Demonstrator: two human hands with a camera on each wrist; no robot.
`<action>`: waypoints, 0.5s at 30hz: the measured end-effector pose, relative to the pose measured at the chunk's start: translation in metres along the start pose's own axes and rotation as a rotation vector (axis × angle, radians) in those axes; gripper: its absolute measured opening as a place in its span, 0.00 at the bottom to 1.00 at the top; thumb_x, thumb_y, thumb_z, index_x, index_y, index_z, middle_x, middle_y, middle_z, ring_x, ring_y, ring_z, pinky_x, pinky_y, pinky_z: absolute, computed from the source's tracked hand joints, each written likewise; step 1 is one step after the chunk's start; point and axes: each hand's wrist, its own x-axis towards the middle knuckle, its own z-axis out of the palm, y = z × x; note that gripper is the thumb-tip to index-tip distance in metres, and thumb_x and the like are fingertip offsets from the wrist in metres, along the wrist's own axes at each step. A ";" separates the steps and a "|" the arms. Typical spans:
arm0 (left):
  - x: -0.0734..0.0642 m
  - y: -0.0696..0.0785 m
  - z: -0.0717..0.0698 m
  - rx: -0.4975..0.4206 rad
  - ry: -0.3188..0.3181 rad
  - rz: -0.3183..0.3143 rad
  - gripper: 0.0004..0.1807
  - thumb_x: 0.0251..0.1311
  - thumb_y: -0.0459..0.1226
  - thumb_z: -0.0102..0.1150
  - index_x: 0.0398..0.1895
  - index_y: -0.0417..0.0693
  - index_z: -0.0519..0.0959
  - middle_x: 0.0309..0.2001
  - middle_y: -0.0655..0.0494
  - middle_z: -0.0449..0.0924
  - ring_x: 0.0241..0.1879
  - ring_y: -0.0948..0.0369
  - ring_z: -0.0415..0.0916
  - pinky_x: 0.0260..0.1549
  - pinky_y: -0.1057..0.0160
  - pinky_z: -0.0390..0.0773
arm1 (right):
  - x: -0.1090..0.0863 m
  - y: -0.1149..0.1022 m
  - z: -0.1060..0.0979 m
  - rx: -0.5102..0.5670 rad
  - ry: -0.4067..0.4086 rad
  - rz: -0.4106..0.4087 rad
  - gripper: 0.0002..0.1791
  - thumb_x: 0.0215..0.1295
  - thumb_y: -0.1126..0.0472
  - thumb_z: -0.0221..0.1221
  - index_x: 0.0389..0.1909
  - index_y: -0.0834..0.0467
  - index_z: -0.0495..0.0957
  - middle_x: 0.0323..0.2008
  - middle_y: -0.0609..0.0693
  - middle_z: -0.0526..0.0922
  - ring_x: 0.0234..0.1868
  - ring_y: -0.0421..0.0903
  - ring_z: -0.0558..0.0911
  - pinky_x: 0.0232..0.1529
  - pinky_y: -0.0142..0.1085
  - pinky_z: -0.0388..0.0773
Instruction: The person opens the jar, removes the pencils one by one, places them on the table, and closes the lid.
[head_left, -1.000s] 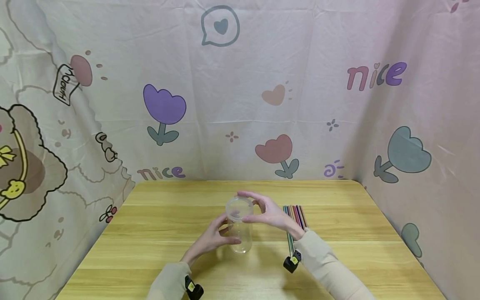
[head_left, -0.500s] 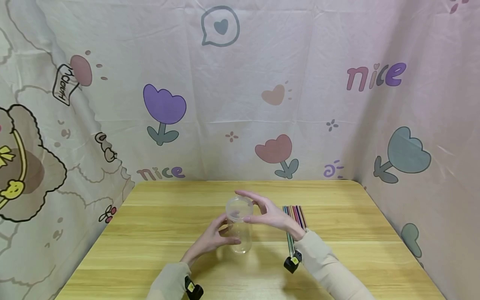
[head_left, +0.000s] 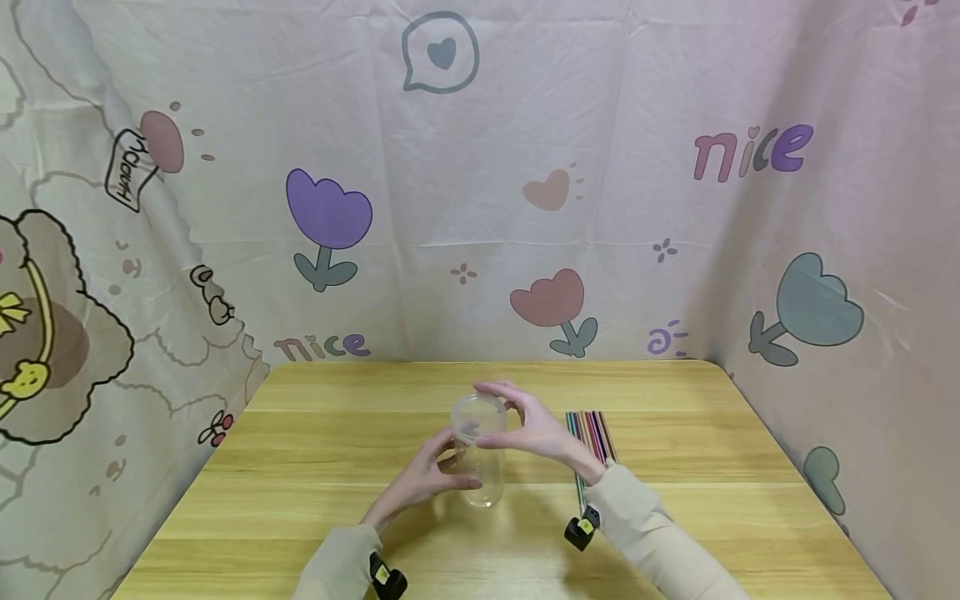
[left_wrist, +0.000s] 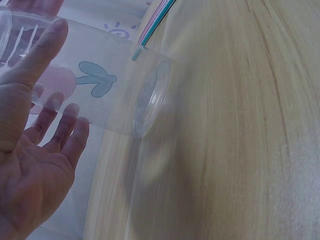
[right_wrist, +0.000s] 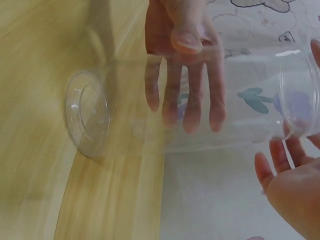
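Observation:
A clear, see-through plastic jar (head_left: 483, 492) stands upright near the middle of the table, capped by a round clear lid (head_left: 477, 407). My left hand (head_left: 422, 477) grips the jar's body from the left, thumb on the near side and fingers behind. From the right, my right hand (head_left: 531, 427) holds the lid's rim between thumb and fingers. Through the jar wall (right_wrist: 130, 110) in the right wrist view, the left hand's fingers (right_wrist: 192, 100) show. The jar's base (left_wrist: 152, 100) is close over the wood in the left wrist view. Nothing shows inside the jar.
Several thin coloured sticks (head_left: 591, 433) lie side by side on the wooden table (head_left: 337, 433), right of the jar and partly behind the right forearm. A printed cloth (head_left: 450, 167) hangs behind the table and along both sides.
My right hand has turned slightly at the lid, its thumb sliding a little left along the rim and its wrist dipping. The left hand and jar keep their place.

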 end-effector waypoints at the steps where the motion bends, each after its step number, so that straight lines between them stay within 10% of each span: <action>1: 0.000 0.000 0.000 0.000 0.000 0.002 0.45 0.53 0.35 0.75 0.74 0.51 0.63 0.63 0.43 0.70 0.67 0.45 0.64 0.73 0.37 0.64 | 0.000 -0.001 0.001 -0.011 0.006 0.003 0.43 0.55 0.53 0.74 0.72 0.52 0.68 0.65 0.51 0.75 0.59 0.45 0.74 0.62 0.39 0.72; 15: 0.000 0.000 0.000 -0.008 -0.002 0.000 0.46 0.53 0.35 0.75 0.75 0.51 0.62 0.69 0.43 0.67 0.69 0.43 0.63 0.73 0.36 0.63 | -0.003 -0.001 -0.004 0.199 -0.118 0.007 0.41 0.63 0.58 0.67 0.76 0.55 0.61 0.73 0.54 0.68 0.65 0.49 0.72 0.70 0.50 0.69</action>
